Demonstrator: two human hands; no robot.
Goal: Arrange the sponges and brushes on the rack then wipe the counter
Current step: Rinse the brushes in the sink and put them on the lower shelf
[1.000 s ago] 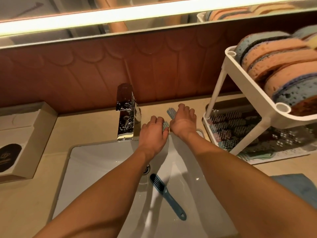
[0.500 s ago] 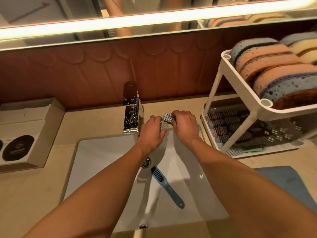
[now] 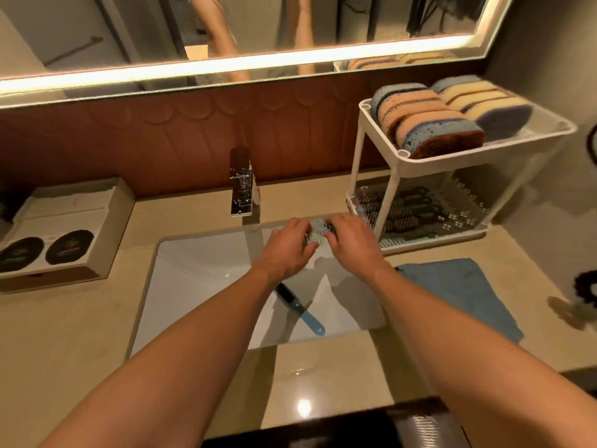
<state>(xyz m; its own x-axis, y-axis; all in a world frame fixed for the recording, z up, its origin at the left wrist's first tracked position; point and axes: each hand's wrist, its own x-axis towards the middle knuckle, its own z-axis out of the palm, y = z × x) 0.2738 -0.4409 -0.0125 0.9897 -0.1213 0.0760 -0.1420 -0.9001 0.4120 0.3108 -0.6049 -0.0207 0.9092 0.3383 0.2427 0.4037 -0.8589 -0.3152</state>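
Both my hands meet over the far rim of the white sink [image 3: 181, 273]. My left hand [image 3: 287, 245] and my right hand [image 3: 352, 240] each grip small blue bristled brushes [image 3: 318, 232], whose heads show between them. A blue long-handled brush [image 3: 302, 310] lies in the basin under my left wrist. The white two-tier rack [image 3: 381, 130] stands at the right; several orange, yellow and blue sponges [image 3: 429, 124] fill its top tier and several brushes [image 3: 416, 208] lie on the lower tier. A blue cloth [image 3: 458, 292] lies on the counter at the right.
A chrome tap [image 3: 242, 185] stands behind the sink. A beige box [image 3: 64, 227] with two dark round items sits on the left of the beige counter [image 3: 64, 334]. Brown wall panel and a lit mirror are behind. Dark objects lie at the far right edge.
My hands have closed on the small brushes and drawn them back from the counter edge over the sink. The view has pulled back and up, showing more counter and the cloth.
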